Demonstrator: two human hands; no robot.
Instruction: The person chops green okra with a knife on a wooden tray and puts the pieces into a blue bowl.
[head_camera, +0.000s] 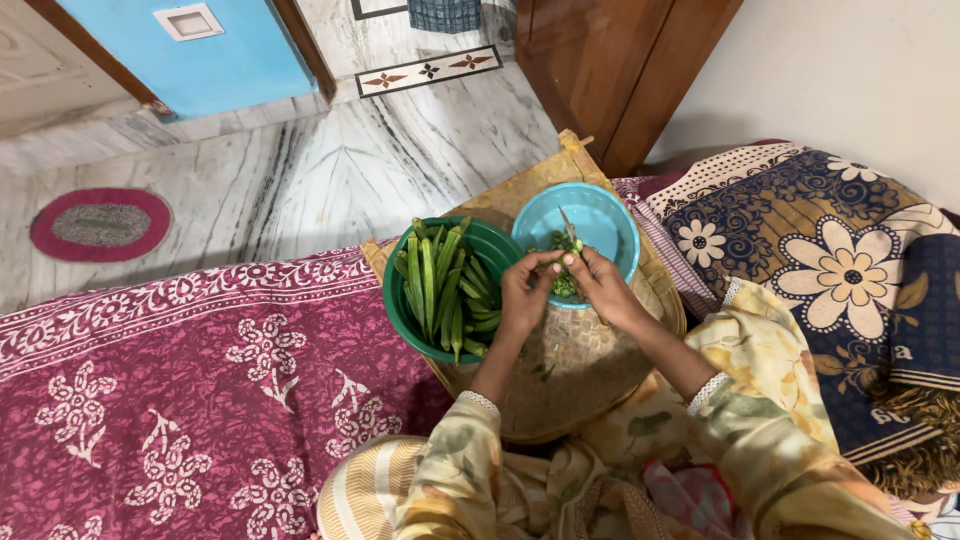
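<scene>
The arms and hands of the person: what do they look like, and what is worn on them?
Both hands, left and right, are bare, with no gloves; no rings or bangles can be made out. The forearms are bare too. Loose sleeves of pale yellow cloth with a soft green and orange flower print end below the elbows, each with a white lace edge.

No packages, labels, signs or screens show anywhere in this view.
</scene>
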